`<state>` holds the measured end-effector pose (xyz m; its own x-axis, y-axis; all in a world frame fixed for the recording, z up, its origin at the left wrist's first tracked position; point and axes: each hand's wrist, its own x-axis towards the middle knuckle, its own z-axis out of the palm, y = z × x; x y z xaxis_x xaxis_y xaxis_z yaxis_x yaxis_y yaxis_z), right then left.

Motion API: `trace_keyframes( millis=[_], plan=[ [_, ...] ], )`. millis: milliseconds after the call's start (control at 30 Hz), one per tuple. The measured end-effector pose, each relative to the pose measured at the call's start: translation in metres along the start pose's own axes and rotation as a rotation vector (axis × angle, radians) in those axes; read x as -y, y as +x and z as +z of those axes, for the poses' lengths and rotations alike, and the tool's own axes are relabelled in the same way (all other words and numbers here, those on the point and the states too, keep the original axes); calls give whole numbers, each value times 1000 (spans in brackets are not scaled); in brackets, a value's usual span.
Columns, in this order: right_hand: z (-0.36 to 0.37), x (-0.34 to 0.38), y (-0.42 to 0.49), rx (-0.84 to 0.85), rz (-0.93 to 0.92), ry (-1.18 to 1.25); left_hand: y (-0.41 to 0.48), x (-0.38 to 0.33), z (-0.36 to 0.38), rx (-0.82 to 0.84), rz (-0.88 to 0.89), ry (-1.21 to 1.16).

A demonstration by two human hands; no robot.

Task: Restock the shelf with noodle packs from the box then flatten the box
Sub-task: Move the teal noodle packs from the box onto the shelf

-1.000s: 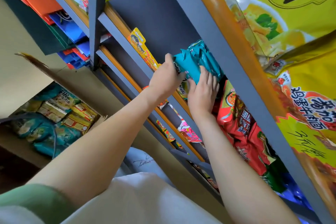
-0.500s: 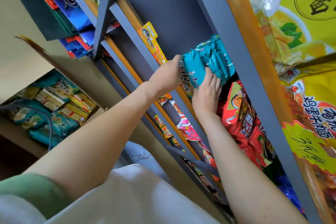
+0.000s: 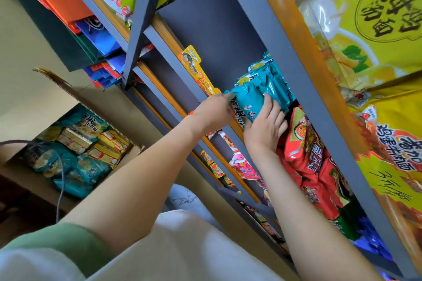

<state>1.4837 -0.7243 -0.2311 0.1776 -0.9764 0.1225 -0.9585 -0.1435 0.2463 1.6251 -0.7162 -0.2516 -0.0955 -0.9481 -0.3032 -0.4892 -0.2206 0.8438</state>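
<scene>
Left hand point(image 3: 212, 112) grips the teal noodle pack point(image 3: 251, 100) at one end, right hand point(image 3: 265, 128) pressed flat on it, fingers straight, just beside the red noodle packs point(image 3: 306, 143).

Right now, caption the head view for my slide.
Left hand holds, right hand presses teal noodle packs onto shelf; box holds more.

Bright, even daylight with soft shadows; glossy wrappers glint, wide-angle edges bend, and near clothing is blurred.
</scene>
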Motion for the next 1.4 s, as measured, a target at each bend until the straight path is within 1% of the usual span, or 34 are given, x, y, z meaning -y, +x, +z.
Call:
trace_keyframes(
  millis=[100,167,300,467,600,667,733,800,833,900,1033,1167,1333,1400],
  plan=[
    [-6,26,-1,-115,-84,39,-6,8,-5,-107,-39,-84],
    [-10,49,-4,-125,-146,76,-11,17,-9,-190,-48,-110],
    [-12,95,-9,-6,-286,240,-27,50,-23,-319,-119,-142],
    [7,150,-20,79,-542,365,-52,115,-36,-434,-253,-120],
    [49,197,-35,272,-697,435,-79,183,-31,-515,-440,-95],
    [75,220,-42,461,-786,435,-96,221,-21,-534,-570,-118],
    [106,242,-47,672,-910,377,-112,263,-7,-529,-714,-149],
    [138,263,-50,815,-1022,312,-126,303,7,-515,-840,-183],
    [154,273,-51,868,-1039,286,-131,321,13,-506,-898,-198],
    [182,297,-56,937,-1009,264,-140,355,26,-518,-987,-244],
    [238,343,-76,1018,-941,307,-144,412,53,-546,-1091,-302],
    [294,369,-99,1119,-917,302,-138,472,86,-565,-1202,-355],
    [367,378,-121,1159,-871,276,-127,554,140,-488,-1412,-422],
    [395,380,-129,1164,-847,261,-124,581,162,-472,-1551,-435]
  ],
)
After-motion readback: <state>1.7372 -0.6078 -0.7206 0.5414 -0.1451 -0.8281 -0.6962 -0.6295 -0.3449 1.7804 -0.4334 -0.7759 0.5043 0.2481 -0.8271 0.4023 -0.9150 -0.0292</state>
